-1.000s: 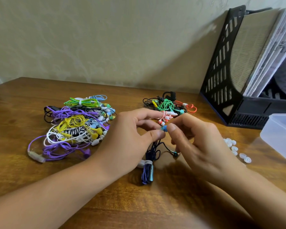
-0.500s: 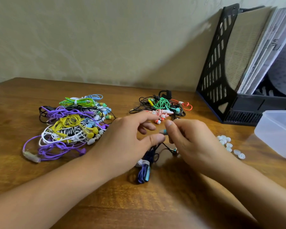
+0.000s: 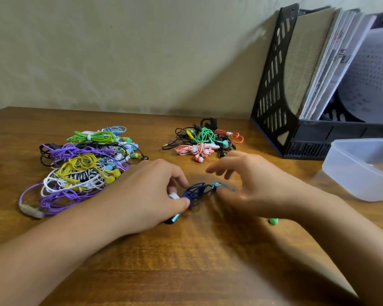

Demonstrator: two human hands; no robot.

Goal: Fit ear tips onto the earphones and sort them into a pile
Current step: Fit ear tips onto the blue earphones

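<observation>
While both of your hands work near the middle of the wooden desk (image 3: 186, 261), the scene reads as follows.

Left hand: your left hand (image 3: 146, 195) pinches the dark blue coiled earphone cable (image 3: 196, 193) between thumb and curled fingers, just above the desk.
Right hand: your right hand (image 3: 248, 184) is motion-blurred; its upper fingers are spread, its thumb sits by the cable's blue earbud end (image 3: 216, 185), and you cannot tell whether it grips it.
Left pile: a large heap of purple, yellow, green and white earphones (image 3: 82, 164) lies toward the left edge.
Far pile: a smaller tangle of black, green and orange earphones (image 3: 205, 140) lies near the far edge.
Right side: a small green ear tip (image 3: 274, 221) lies beside your right wrist; a translucent plastic tub (image 3: 360, 168) sits at the right edge, a black mesh file holder (image 3: 281, 89) behind it.
</observation>
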